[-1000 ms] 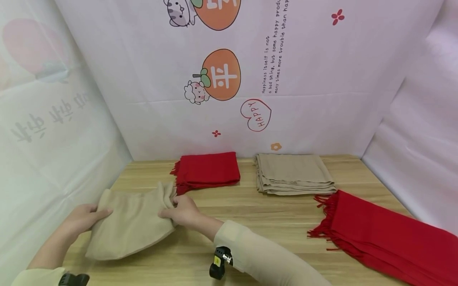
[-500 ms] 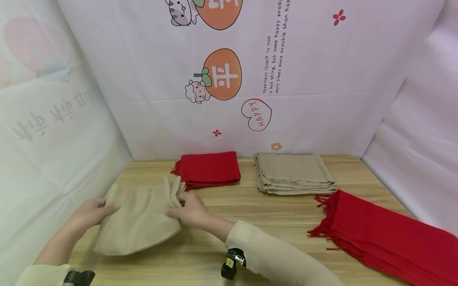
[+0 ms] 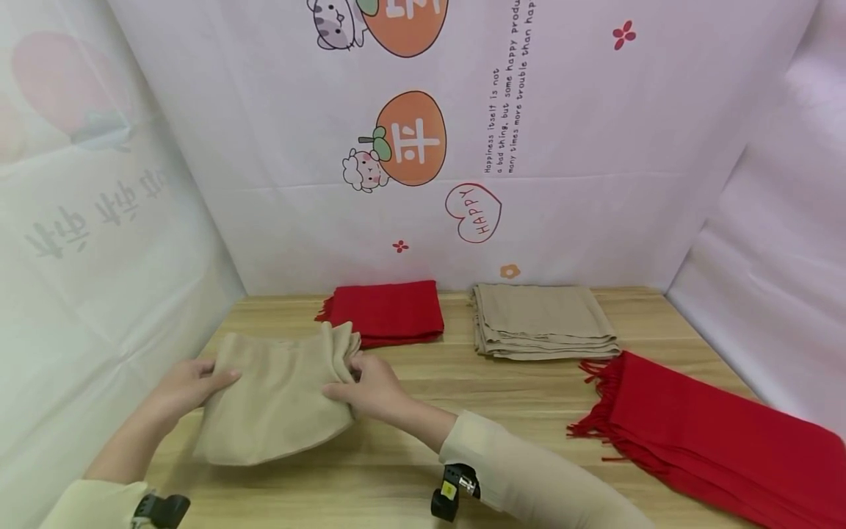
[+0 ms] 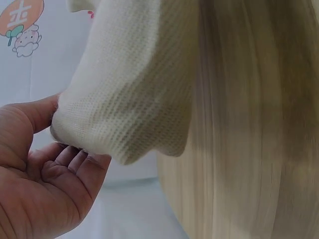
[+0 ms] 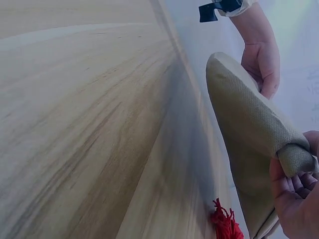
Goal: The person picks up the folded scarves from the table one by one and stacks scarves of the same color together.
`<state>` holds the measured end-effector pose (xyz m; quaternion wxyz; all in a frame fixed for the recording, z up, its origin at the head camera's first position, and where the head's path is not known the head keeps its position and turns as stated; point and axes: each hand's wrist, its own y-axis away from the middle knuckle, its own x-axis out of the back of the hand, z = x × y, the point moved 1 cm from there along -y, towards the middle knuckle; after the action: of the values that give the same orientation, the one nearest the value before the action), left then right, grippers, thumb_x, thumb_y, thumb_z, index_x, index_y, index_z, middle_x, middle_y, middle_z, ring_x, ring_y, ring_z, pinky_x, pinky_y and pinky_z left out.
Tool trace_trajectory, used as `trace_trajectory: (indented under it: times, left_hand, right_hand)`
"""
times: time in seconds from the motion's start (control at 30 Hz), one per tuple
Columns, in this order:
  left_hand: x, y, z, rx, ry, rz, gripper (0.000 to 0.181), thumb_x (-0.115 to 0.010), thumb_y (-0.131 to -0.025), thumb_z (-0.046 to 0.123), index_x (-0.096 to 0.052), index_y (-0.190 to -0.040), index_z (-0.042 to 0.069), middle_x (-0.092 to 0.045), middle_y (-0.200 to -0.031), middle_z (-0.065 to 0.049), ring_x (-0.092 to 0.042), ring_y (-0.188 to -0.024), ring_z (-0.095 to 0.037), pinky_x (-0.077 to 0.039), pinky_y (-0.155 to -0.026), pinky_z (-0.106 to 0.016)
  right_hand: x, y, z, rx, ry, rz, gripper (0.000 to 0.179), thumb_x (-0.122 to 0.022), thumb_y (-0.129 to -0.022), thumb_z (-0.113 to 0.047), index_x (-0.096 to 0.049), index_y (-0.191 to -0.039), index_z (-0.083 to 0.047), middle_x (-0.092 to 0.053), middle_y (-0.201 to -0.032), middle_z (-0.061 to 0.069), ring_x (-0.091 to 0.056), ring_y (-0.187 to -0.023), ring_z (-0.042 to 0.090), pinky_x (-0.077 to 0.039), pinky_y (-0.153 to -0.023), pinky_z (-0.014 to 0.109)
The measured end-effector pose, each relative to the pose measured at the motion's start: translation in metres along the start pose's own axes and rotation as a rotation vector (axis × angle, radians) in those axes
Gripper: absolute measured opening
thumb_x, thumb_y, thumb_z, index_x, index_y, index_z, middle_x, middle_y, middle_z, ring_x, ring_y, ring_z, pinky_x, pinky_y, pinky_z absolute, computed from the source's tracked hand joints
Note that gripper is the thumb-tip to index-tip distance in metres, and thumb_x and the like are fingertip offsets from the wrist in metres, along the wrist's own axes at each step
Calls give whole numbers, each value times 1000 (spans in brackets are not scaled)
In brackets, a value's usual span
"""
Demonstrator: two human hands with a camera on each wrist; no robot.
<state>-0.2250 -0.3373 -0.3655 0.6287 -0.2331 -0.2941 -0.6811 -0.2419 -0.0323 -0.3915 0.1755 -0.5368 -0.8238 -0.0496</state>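
A folded beige scarf (image 3: 284,400) hangs between both hands at the left of the table, its lower edge bowed and casting a shadow. My left hand (image 3: 185,393) pinches its left side, thumb on top. At the opposite end my right hand (image 3: 373,389) grips the bunched, layered folds. In the left wrist view the scarf's woven corner (image 4: 129,89) droops past the fingers of the left hand (image 4: 50,184). The right wrist view shows the cloth (image 5: 244,119) raised off the wood, a rolled fold pinched in the right hand (image 5: 299,199).
A folded red scarf (image 3: 390,312) lies at the back, partly behind the held cloth. Right of it sits a folded beige stack (image 3: 542,312). A longer red fringed scarf (image 3: 714,433) covers the right front. White printed sheets (image 3: 575,147) wall the wooden table (image 3: 502,397).
Both hands have carried the beige scarf to the right and slightly toward the back, so it now overlaps the red scarf's front corner. The other scarves stay put.
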Motion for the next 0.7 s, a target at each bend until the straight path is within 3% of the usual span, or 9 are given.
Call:
trace_trajectory:
  times: [0.17,0.57,0.7]
  left_hand:
    - [-6,-2,6,-13,-9,11,59,-59,-97,37,-54,-123,-16,-67,-103,-17,-63,-88,-21,-53,-75,-37]
    - [-26,-8,21,-49,19,-3,48,-61,-96,35,-61,-115,-9,-69,-97,-11,-62,-85,-18,-51,-73,-35]
    - [-33,-10,25,-47,58,-26,53,-61,-97,34,-57,-122,-13,-68,-102,-16,-63,-89,-23,-52,-76,-38]
  right_hand:
    - [8,7,1,-4,13,8,23,-78,-84,-24,-69,-95,-6,-65,-84,-4,-60,-73,8,-51,-62,25]
    - [29,22,14,7,13,43,21,-77,-85,-23,-67,-92,-6,-65,-82,-1,-60,-74,12,-52,-63,28]
    - [35,27,17,-12,0,39,24,-77,-85,-23,-68,-97,-4,-65,-85,0,-61,-78,13,-52,-65,28]
